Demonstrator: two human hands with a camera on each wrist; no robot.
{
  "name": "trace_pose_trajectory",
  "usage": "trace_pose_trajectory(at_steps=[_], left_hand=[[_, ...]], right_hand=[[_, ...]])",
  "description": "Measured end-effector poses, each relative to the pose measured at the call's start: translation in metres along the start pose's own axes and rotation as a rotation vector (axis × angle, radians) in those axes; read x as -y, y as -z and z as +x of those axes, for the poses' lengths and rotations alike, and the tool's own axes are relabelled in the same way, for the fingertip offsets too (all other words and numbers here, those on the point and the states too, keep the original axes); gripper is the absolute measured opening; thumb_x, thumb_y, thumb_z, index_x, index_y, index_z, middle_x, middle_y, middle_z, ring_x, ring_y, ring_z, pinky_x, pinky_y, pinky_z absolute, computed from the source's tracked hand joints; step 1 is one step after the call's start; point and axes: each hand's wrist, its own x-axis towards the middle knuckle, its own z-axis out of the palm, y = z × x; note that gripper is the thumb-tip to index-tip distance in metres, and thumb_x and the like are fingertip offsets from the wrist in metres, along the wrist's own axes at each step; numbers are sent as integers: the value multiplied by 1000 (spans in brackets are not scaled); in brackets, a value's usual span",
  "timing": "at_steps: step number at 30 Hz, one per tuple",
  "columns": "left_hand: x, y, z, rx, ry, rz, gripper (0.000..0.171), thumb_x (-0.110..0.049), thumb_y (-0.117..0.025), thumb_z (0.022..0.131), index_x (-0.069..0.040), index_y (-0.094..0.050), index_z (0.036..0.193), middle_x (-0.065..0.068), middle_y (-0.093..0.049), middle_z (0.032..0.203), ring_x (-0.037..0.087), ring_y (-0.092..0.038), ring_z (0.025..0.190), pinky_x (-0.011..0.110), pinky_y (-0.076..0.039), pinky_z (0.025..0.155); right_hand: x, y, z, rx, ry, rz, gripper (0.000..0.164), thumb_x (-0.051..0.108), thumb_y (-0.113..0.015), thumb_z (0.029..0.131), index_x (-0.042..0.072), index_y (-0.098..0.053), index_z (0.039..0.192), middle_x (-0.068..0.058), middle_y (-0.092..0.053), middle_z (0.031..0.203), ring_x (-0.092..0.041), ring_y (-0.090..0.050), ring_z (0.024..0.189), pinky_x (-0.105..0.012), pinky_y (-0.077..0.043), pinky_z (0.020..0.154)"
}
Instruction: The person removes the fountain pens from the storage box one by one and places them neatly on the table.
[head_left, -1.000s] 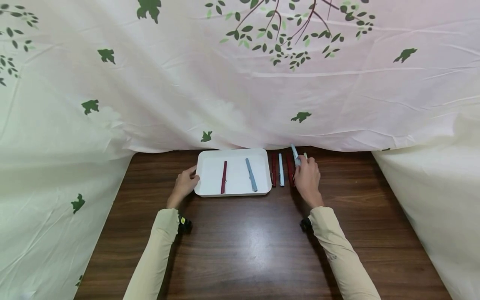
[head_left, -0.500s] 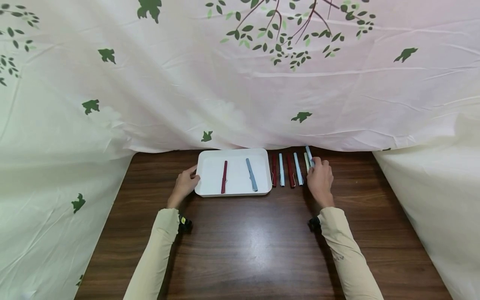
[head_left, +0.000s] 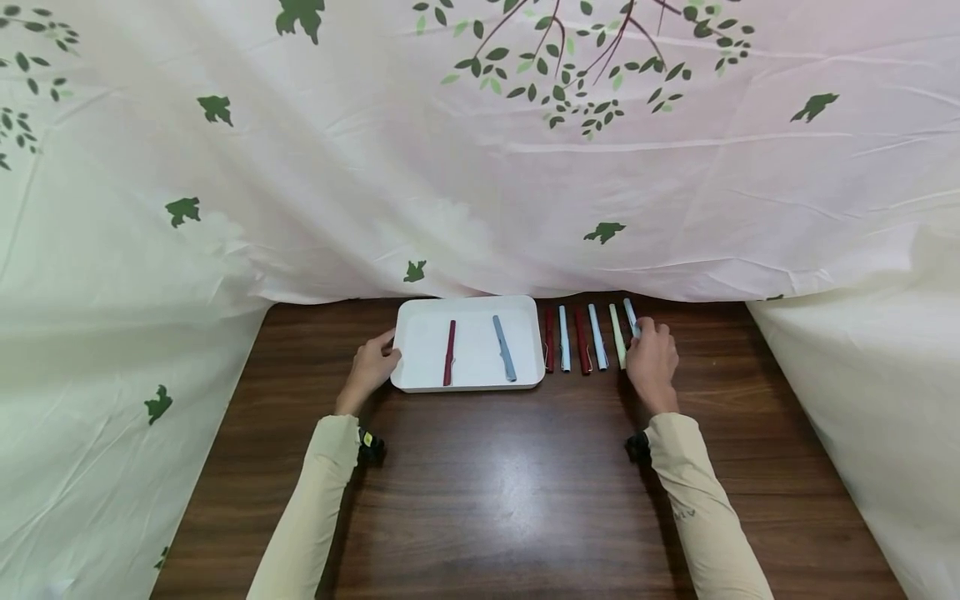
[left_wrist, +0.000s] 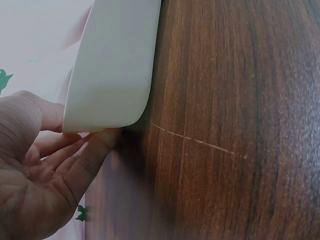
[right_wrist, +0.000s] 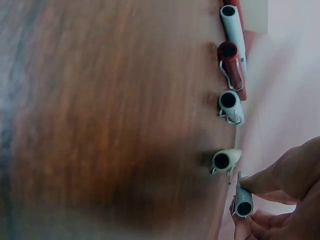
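Note:
In the head view my left hand (head_left: 369, 368) grips the left end of a white tray (head_left: 474, 354). The left wrist view has the thumb at the tray's rim (left_wrist: 64, 112) and fingers beneath its edge. On the tray lie a dark red pen (head_left: 449, 354) and a grey-blue pen (head_left: 504, 348), apart. My right hand (head_left: 652, 365) pinches a light blue pen (right_wrist: 243, 204) between thumb and fingers, beyond the right end of a row of pens. The pale green pen (head_left: 617, 333) lies nearest to it. The held pen's near part is hidden by the hand in the head view.
Left of the green pen, the row holds a light blue pen (head_left: 597, 337), a red pen (head_left: 581, 342), another light blue pen (head_left: 565, 340) and another red pen (head_left: 549, 342) right beside the tray. A patterned cloth (head_left: 480, 225) hangs behind the wooden table (head_left: 480, 500).
My right hand has moved right along the row with the light blue pen in it, uncovering the pens it overlapped. My left hand and the tray have stayed put.

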Motion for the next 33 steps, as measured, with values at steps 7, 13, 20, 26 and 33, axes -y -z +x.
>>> trace_pose_trajectory(at_steps=[7,13,20,26,33], left_hand=[[-1,-1,1,-5,0,8,55,-17,-49,105,-13,-45,160,19,-58,150,30,-65,126,39,-56,88],[-1,-1,1,-3,2,3,55,-17,-49,105,-13,-45,160,18,-57,151,31,-64,128,42,-56,91],[-1,-1,1,-12,-3,3,56,-18,-50,104,-14,-46,160,18,-58,150,30,-66,126,40,-56,87],[0,0,0,-7,-20,4,55,-17,-48,105,-13,-45,160,19,-58,150,32,-65,127,40,-56,88],[2,0,-1,-7,-28,-4,55,-17,-49,105,-13,-45,160,19,-58,150,33,-65,128,40,-57,89]], right_hand=[[-7,-1,-2,44,-23,-12,33,0,-55,101,-9,-58,132,-39,-57,118,-60,-57,101,-71,-47,81],[-10,-2,-2,56,-25,-13,33,2,-57,101,-10,-57,132,-39,-57,118,-59,-57,100,-70,-46,81],[-10,-1,-1,60,-49,-4,33,5,-57,100,-10,-58,129,-38,-57,118,-59,-57,101,-71,-46,84],[-11,0,1,57,-51,-10,33,4,-57,100,-11,-58,129,-38,-58,117,-60,-58,101,-71,-45,84],[-7,0,1,-12,-30,-11,29,7,-57,101,-11,-62,123,-37,-58,116,-59,-56,104,-70,-43,87]])
